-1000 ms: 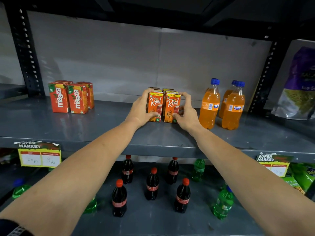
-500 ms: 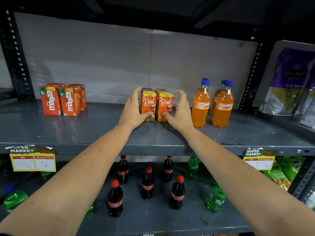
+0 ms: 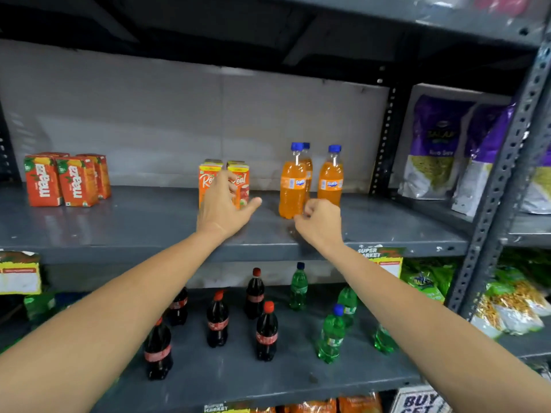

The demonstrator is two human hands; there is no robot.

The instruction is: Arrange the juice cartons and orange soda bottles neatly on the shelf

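On the grey middle shelf (image 3: 119, 222) stand orange Real juice cartons (image 3: 243, 180) in a tight block at the centre. My left hand (image 3: 222, 208) hovers in front of them, fingers spread, holding nothing. To the right stand three orange soda bottles with blue caps; the front-left bottle (image 3: 292, 186) hides part of one behind it, and another (image 3: 330, 181) stands to its right. My right hand (image 3: 320, 223) is loosely curled with nothing in it, just in front of the bottles' bases. Red Maaza cartons (image 3: 64, 180) are grouped at the far left.
The lower shelf holds several cola bottles (image 3: 267, 330) and green soda bottles (image 3: 331, 335). Purple snack bags (image 3: 438, 147) fill the bay to the right, behind a perforated steel upright (image 3: 504, 174). Price tags (image 3: 384, 259) hang on the shelf's front edge.
Both hands have let go of the sides of the Real cartons. My right hand moved right toward the soda bottles and curled; my left drew back slightly. The view shifted right.
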